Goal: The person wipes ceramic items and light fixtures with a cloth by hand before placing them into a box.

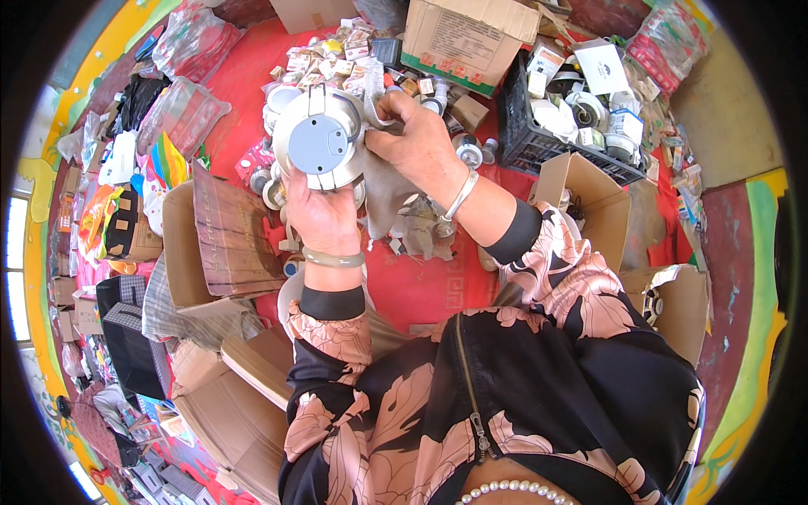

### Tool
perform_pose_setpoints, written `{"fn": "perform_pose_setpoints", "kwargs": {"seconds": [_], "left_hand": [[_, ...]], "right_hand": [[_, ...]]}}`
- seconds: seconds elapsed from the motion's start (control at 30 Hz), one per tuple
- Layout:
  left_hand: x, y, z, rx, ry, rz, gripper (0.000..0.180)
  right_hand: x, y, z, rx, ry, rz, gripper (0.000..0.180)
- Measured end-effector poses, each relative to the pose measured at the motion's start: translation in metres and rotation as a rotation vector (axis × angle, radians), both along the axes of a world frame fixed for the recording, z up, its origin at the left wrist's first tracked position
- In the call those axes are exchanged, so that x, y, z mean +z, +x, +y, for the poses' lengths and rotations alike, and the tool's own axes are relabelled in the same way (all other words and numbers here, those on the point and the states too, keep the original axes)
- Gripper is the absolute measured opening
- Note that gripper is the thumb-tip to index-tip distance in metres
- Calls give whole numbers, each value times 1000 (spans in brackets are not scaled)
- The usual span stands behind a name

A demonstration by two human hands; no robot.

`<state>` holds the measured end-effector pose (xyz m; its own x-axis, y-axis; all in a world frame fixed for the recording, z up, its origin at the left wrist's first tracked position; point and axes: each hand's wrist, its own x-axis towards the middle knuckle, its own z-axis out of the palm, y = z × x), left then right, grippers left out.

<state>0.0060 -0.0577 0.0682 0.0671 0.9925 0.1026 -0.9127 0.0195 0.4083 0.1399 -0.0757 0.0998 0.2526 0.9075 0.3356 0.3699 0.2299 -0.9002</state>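
My left hand grips a round recessed downlight from below, its fingers mostly hidden behind the lamp. A grey back plate with small holes faces up, ringed by a silver-white rim with metal spring clips at top and bottom. To the right of the lamp, my right hand pinches a grey cloth, which hangs down beneath it. The cloth's upper end lies against the lamp's right edge. Behind both hands, small packaged boxes and loose round lamps are heaped on a red floor covering.
At the far right a black plastic crate holds white lamps and small boxes. A large cardboard box stands at the back. Open cartons flank me, one on the left and one on the right. Plastic bags lie far left.
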Motion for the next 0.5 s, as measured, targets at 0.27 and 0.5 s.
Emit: {"fn": "perform_pose_setpoints", "kwargs": {"seconds": [0.27, 0.5], "left_hand": [[0, 0, -9, -147, 86, 77, 41], [-7, 5, -8, -144, 79, 57, 44]], "right_hand": [[14, 14, 0, -118, 317, -135, 19], [9, 35, 9, 47, 159, -211, 28]]}}
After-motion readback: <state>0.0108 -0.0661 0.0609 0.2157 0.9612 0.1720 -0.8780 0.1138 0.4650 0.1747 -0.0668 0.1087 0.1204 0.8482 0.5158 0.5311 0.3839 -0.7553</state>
